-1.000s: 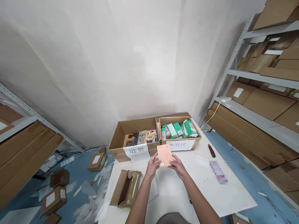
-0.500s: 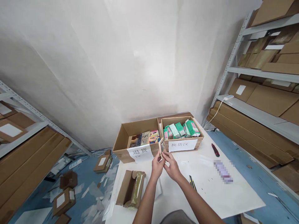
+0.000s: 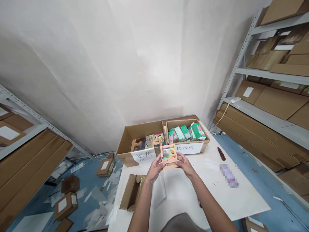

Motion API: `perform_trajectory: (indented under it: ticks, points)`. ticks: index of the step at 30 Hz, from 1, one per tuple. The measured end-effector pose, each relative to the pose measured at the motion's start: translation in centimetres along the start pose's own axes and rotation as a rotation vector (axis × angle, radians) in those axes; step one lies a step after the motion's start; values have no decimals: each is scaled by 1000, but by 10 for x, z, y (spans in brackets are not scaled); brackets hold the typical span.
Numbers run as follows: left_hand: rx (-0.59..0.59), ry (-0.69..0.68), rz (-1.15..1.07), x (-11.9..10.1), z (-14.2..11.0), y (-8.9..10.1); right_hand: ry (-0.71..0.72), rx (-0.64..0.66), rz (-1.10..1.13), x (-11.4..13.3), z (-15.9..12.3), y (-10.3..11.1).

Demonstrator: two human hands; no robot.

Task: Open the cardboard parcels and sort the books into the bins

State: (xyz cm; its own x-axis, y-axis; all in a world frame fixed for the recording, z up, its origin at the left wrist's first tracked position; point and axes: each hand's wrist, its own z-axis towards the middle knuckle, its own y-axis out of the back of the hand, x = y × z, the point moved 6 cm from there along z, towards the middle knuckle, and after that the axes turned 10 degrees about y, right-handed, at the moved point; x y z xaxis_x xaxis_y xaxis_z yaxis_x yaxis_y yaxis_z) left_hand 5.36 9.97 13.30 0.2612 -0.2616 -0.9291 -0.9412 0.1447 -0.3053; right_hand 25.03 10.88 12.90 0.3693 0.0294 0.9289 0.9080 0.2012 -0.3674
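A small peach-coloured book (image 3: 169,156) with a picture on its cover is held upright above the table, its front toward me. My left hand (image 3: 155,168) grips its left edge, and my right hand (image 3: 185,163) grips the right edge. Behind it stand two open cartons with handwritten paper labels. In the left carton (image 3: 125,158) lie several books (image 3: 145,144); the right carton (image 3: 205,145) holds several green and white small boxes (image 3: 185,132). Near my left forearm an opened cardboard box (image 3: 127,195) lies on the table, partly hidden by the arm.
On the white table (image 3: 227,204) a red and black utility knife (image 3: 221,154) lies to the right, beside a pixelated purple item (image 3: 229,175). Another cutter is mostly hidden by my right forearm. Shelves with cartons (image 3: 280,103) flank both sides. Boxes (image 3: 65,207) and paper scraps litter the blue floor.
The book has turned from edge-on to cover-facing me. My hands have moved apart to its two sides, and my right forearm now covers most of the yellow and black cutter.
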Motion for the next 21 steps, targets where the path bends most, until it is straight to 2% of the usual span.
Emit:
perform_trajectory:
  ticks: [2,3,4,7,9,11,12,14,16,17,19,21]
  points:
    - [-221,-68,127,-4,1,8,51,-64,-52,0,1,0]
    - [-298,-94,188,-5,0,7,94,-93,-91,0,1,-1]
    - [-320,-114,239,-6,0,1,143,-101,-137,1,1,-4]
    - [-185,-177,295,-5,1,-28,284,-3,-305,4,-5,-25]
    - [-167,-204,265,-4,1,-37,341,101,-411,5,-10,-38]
    - [-209,-183,195,-3,1,-32,362,164,-478,5,-12,-41]
    - [-214,-160,152,-2,2,-26,365,144,-497,6,-11,-37]
    - [-178,-111,67,-3,1,-14,341,5,-504,7,-5,-19]
    - [-110,-57,0,-4,0,-3,255,-115,-435,2,3,0]
    - [-76,-27,-21,-5,-1,1,192,-114,-368,-2,7,4]
    - [-35,28,-42,-4,-3,6,73,-31,-226,-12,13,5]
    - [-29,62,-49,-2,-4,9,16,13,-142,-16,15,2]
